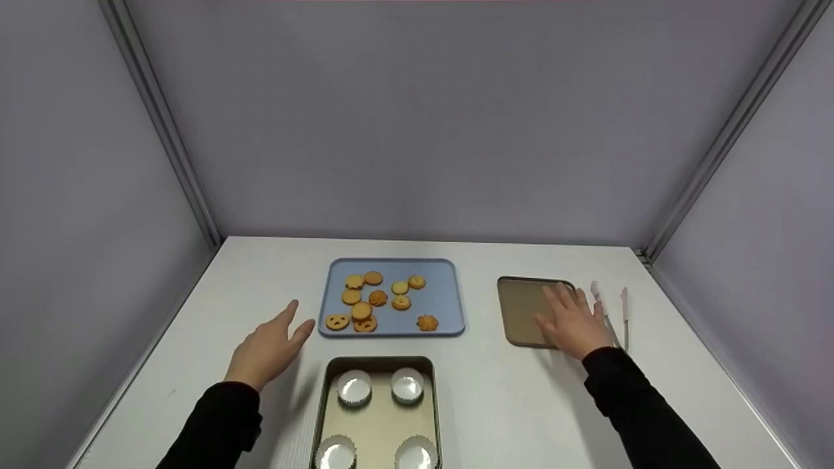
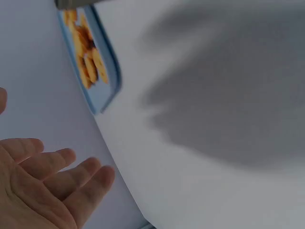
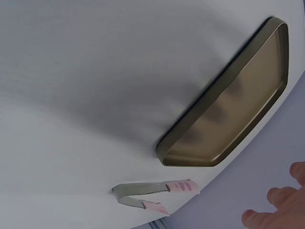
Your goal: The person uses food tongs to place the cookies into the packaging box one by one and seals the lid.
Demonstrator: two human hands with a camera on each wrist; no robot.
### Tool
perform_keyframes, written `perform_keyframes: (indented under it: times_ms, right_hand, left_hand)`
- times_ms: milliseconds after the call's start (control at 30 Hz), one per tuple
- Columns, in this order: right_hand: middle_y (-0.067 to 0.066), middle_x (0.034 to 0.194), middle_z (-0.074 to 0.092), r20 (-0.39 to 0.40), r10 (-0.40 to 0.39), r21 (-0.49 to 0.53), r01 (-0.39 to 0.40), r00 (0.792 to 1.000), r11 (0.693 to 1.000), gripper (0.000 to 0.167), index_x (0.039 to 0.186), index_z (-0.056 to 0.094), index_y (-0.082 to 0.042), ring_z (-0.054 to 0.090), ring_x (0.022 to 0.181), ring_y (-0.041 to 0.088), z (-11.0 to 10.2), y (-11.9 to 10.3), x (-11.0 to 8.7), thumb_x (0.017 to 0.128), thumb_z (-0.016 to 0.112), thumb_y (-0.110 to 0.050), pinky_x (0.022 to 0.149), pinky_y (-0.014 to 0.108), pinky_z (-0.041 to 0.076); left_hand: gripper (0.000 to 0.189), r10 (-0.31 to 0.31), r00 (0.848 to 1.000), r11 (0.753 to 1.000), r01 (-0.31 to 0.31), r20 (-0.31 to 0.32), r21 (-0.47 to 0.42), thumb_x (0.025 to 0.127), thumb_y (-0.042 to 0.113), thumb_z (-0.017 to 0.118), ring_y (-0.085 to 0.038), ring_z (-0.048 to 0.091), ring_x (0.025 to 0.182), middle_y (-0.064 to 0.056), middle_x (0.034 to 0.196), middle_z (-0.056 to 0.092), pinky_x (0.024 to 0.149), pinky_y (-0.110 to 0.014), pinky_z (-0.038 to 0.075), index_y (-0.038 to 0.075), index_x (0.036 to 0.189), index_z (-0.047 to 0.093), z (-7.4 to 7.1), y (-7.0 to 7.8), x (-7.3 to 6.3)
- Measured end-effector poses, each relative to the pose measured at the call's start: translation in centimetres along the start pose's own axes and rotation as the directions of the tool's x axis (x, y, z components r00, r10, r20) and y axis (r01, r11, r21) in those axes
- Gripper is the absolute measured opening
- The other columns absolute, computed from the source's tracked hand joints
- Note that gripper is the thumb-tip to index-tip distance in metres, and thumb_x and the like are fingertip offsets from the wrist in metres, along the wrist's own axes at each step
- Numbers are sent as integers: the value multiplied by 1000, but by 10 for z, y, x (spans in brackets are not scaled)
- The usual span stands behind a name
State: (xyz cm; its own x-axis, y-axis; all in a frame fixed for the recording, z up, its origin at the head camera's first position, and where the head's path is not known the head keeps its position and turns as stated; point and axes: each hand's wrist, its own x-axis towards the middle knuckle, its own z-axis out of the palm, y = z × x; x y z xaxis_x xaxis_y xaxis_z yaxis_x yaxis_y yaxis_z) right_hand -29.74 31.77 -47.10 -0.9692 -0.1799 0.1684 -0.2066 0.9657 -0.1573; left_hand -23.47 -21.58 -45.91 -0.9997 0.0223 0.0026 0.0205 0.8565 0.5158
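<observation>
Across a white desk (image 1: 508,417), the left grip (image 1: 264,352) hangs empty, thumb apart from fingers, beside a blue tray (image 1: 443,280) rimmed, presumably, to corral its cookies (image 1: 378,298); the right grip (image 1: 576,329), empty with fingers spread, hovers over a brown tray (image 1: 521,312) near pink-ended tongs (image 3: 143,188).

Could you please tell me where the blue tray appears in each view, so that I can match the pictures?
Head: the blue tray lies below the picture's centre, slightly to the left.
Left wrist: near the top left, partly in view, with cookies on it.
Right wrist: not in the picture.
Shared landmark: the white table, visible in all three views.
</observation>
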Motion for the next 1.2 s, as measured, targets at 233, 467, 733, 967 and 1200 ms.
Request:
perform_keyframes:
  times_ms: [233, 467, 733, 967, 1200]
  right_hand:
    - [30, 159, 33, -32, -25, -24, 24, 999, 999, 68, 159, 35, -4, 26, 144, 60, -3, 9, -2, 105, 56, -40, 113, 78, 22]
    - [32, 159, 32, -42, -16, -29, 15, 999, 999, 69, 159, 33, -2, 25, 144, 60, -6, 22, -7, 105, 56, -38, 113, 77, 24]
    - [37, 159, 27, -37, 4, -4, -4, 999, 1000, 68, 158, 30, 2, 24, 143, 61, -10, 36, -11, 106, 54, -34, 117, 72, 21]
    - [39, 158, 26, -50, 30, 16, -29, 998, 999, 69, 158, 27, 7, 22, 144, 61, -14, 52, -19, 108, 52, -33, 118, 71, 20]
    - [44, 155, 24, -43, 82, 48, -80, 996, 996, 71, 155, 25, 14, 21, 141, 65, -11, 74, -28, 108, 50, -34, 114, 75, 21]
  left_hand:
    - [84, -27, 997, 989, 36, 67, -141, 103, 67, 39, -48, 57, 127, -31, 145, 53, 104, -65, 47, 7, 161, 30, 8, 11, -18]
    - [79, -45, 993, 956, 75, 110, -284, 104, 61, 45, -45, 52, 134, -25, 155, 45, 112, -65, 39, 5, 159, 36, 21, 16, -35]
    - [73, -53, 992, 918, 92, 112, -386, 105, 49, 53, -47, 48, 137, -28, 155, 43, 114, -62, 39, 0, 156, 38, 34, 15, -49]
    - [67, -82, 989, 877, 132, 127, -462, 105, 34, 58, -46, 49, 137, -27, 158, 38, 113, -58, 43, -2, 157, 35, 45, 12, -58]
    - [67, -91, 988, 853, 141, 123, -503, 103, 29, 62, -44, 51, 136, -26, 159, 37, 110, -52, 48, -3, 157, 35, 54, 13, -64]
